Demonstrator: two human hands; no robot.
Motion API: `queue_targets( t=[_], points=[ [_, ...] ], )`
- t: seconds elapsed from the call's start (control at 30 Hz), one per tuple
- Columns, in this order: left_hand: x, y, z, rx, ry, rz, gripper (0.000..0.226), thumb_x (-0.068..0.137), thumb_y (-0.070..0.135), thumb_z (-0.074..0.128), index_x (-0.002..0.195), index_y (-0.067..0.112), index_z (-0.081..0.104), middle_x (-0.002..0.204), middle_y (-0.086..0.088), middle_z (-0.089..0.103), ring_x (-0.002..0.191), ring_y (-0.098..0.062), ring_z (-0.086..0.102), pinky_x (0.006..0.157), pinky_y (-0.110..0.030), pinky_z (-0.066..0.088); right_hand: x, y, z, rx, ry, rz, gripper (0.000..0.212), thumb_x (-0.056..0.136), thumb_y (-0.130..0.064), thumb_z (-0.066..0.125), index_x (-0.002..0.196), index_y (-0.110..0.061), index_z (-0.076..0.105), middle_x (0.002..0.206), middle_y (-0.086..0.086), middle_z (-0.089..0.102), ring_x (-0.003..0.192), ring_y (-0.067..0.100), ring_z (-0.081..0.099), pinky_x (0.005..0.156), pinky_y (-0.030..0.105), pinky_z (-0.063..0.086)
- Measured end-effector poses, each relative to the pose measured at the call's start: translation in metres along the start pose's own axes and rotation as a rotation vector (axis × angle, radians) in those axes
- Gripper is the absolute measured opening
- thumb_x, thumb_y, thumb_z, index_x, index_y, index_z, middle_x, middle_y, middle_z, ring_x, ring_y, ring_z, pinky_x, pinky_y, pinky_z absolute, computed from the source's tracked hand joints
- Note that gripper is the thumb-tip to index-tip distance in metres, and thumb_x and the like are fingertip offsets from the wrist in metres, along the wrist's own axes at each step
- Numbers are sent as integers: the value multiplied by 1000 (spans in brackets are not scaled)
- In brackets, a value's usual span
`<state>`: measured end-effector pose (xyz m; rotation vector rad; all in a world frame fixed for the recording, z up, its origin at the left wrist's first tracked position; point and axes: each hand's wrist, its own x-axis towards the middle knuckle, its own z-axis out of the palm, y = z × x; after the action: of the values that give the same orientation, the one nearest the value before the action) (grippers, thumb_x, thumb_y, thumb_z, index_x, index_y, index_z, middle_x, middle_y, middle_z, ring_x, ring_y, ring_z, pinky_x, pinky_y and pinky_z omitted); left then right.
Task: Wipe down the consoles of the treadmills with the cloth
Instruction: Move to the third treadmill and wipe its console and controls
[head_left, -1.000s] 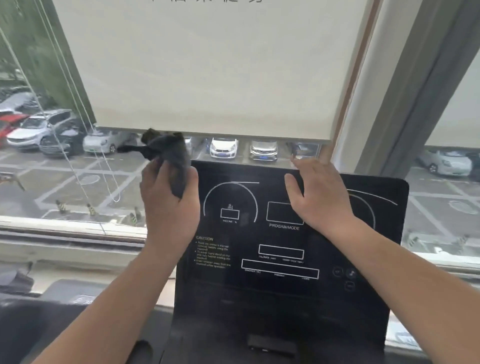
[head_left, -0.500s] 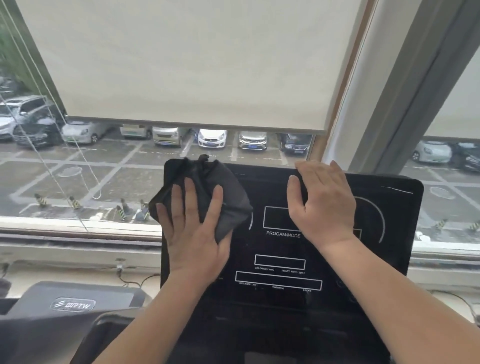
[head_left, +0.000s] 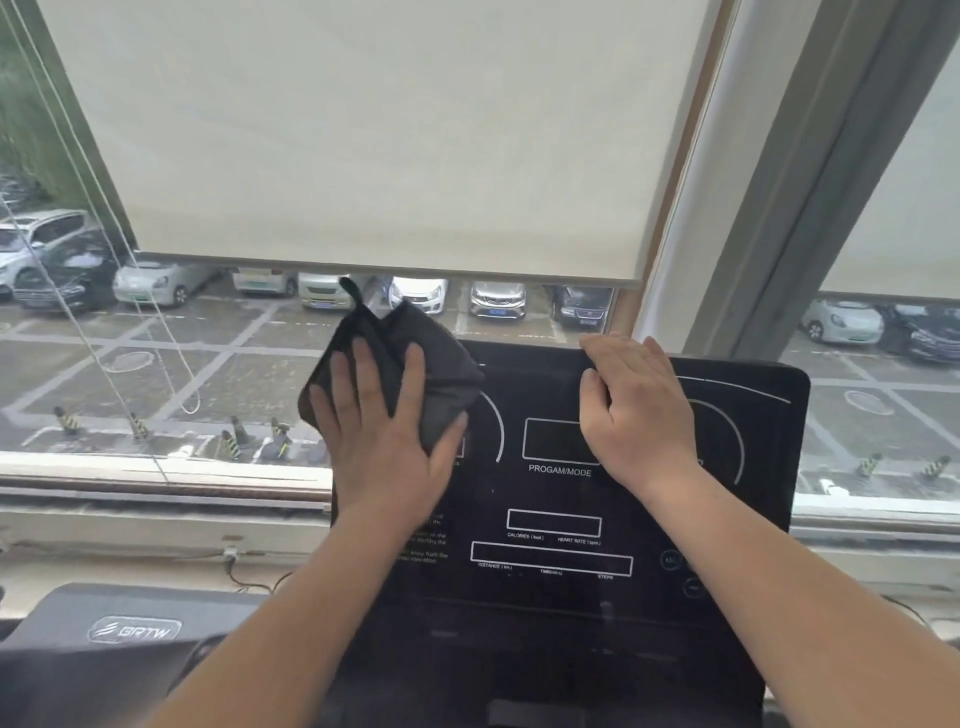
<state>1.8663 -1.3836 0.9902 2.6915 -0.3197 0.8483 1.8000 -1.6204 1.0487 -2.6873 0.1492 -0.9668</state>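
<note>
Dark grey cloth is being pressed flat on the upper left corner of the console by the left hand, its fingers spread open on top of it. The top edge of the panel is being steadied by the right hand, fingers loosely curled over it and gripping nothing else. Wiping is judged to be only starting: the centre, right side and lower buttons are being left for later, and other treadmills too.

Bare forearms, sleeveless, ringless hands.
</note>
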Motion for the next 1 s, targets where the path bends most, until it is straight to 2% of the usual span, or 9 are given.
queue_targets(
  t=[0.17,0.27,0.33,0.47,0.53,0.7,0.8,0.9,1.0],
  points=[
    [-71,5,25,89,-49,391,83,92,73,46,162,34,26,171,-20,6,158,-42,6,123,-66,15,0,-3,-1,-20,-9,1,47,101,-31,41,143,-19,60,144,-3,62,142,16,47,129,39,17],
    [-52,-20,16,149,-27,585,68,93,65,50,154,36,44,170,-14,21,157,-38,19,121,-61,25,-1,-4,-4,-23,-26,4,43,104,-27,45,145,-20,58,147,-3,60,144,15,45,130,36,15],
    [-20,-31,3,164,-2,520,62,94,61,48,150,35,50,169,-13,25,157,-36,20,124,-58,21,-1,-5,-5,-26,-30,7,43,104,-23,47,145,-20,58,147,-3,60,144,15,46,130,36,15],
    [2,-14,-4,51,9,143,72,98,62,38,163,36,20,173,-12,4,159,-35,1,128,-55,4,0,-6,-4,-33,-42,25,45,102,-16,46,144,-20,58,146,-3,61,143,16,46,130,38,16],
    [-19,4,3,19,-22,100,77,97,64,38,164,34,14,173,-14,-3,159,-37,-4,127,-58,2,0,-5,-3,-40,-43,23,45,101,-15,46,144,-19,58,145,-3,61,142,17,46,130,39,16],
    [-91,-4,22,53,-129,544,78,93,63,50,162,33,29,172,-14,9,159,-37,2,122,-63,22,-1,-6,-5,-50,-37,12,43,101,-15,48,142,-18,59,143,-1,63,138,20,49,129,37,18],
    [-65,-32,15,139,-104,752,67,90,58,56,153,38,43,171,-9,19,159,-32,11,123,-58,22,-2,-8,-9,-66,-51,-2,44,101,-16,49,144,-18,58,144,-1,61,139,20,49,127,36,18],
    [-16,-36,1,134,-34,574,65,90,53,58,151,36,45,171,-9,21,158,-33,14,125,-57,18,0,-5,-18,-76,-134,-44,47,103,-23,48,150,-19,53,153,-1,54,145,18,43,127,35,19],
    [0,-16,-3,26,-14,266,70,96,55,45,161,36,27,173,-11,8,159,-35,2,128,-55,3,-3,8,-32,-105,-167,-63,49,105,-34,44,150,-17,53,158,1,50,148,19,41,126,39,27]
  ],
)
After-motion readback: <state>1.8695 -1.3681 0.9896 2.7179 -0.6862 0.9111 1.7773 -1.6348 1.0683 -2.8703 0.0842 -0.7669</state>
